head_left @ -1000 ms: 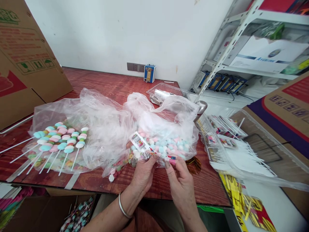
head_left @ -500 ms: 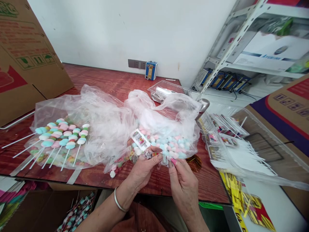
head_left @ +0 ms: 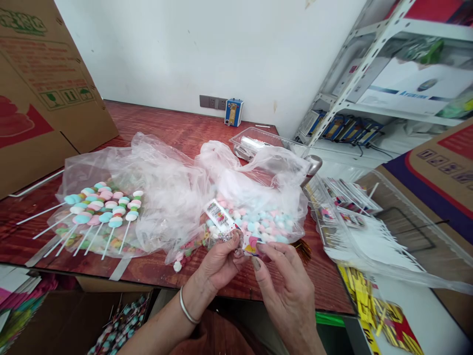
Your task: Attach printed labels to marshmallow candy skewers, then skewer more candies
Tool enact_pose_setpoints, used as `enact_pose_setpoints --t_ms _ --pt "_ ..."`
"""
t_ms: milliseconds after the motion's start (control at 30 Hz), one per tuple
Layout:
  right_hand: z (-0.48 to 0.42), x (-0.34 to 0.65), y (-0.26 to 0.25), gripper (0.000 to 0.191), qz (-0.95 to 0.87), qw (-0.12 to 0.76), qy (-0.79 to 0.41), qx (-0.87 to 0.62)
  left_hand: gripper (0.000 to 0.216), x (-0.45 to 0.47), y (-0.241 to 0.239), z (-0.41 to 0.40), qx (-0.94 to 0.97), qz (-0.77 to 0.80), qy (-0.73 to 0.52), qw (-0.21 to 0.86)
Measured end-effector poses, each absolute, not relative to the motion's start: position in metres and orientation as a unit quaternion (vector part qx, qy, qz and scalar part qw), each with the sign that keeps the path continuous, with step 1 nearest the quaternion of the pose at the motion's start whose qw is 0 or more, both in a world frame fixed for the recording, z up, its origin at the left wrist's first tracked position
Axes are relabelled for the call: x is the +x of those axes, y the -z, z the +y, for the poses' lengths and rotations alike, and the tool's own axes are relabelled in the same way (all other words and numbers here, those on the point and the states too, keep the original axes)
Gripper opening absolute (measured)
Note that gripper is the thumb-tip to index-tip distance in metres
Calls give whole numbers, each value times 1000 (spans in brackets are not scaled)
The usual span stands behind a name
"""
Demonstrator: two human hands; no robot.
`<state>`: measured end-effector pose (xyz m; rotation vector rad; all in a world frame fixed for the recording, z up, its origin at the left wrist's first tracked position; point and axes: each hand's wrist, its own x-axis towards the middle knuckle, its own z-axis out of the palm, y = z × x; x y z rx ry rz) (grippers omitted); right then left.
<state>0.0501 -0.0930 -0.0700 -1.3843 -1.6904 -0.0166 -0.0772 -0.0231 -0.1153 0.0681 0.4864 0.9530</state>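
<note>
My left hand point(head_left: 219, 264) and my right hand point(head_left: 284, 283) meet at the table's near edge, both pinching a small clear printed wrapper point(head_left: 231, 229) with a barcode label at its upper end. Just behind them lies an open plastic bag point(head_left: 258, 197) full of small pink, blue and white candies. To the left, several candy skewers point(head_left: 99, 214) on white sticks lie on another crumpled plastic bag point(head_left: 155, 182). A silver bangle sits on my left wrist.
The red wooden table point(head_left: 155, 125) runs back to a white wall. A large cardboard box point(head_left: 40, 93) stands at left. Clear trays point(head_left: 351, 217) of sticks and wrappers lie at right, beside a metal shelf point(head_left: 369, 74) and another box point(head_left: 443, 167). Wrapped sweets fill a carton point(head_left: 118, 325) below.
Both hands have shifted slightly and the right hand now pinches the wrapper's lower end closer to the left hand. The camera view has tilted a little.
</note>
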Motion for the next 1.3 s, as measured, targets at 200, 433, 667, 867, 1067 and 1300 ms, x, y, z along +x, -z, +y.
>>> enact_pose_setpoints --t_ms 200,433,667,867,1067,1300 --pt "-105 37 46 24 -699 482 -30 -527 38 -87 114 -26 40 200 -458 865" --pt "-87 5 32 22 -644 566 -71 -510 38 -152 80 -45 136 149 -539 818" --pt "-19 -141 78 23 -780 306 -307 -451 31 -281 81 -92 100 233 -714 652" --pt "27 -227 123 19 -762 238 -270 -538 38 -337 106 -118 25 306 -782 543" --pt "24 -224 121 10 -739 237 -286 -563 35 -351 113 -109 4 306 -782 542" --pt "33 -263 94 22 -693 226 -443 -523 33 -362 111 -100 21 276 -793 543"
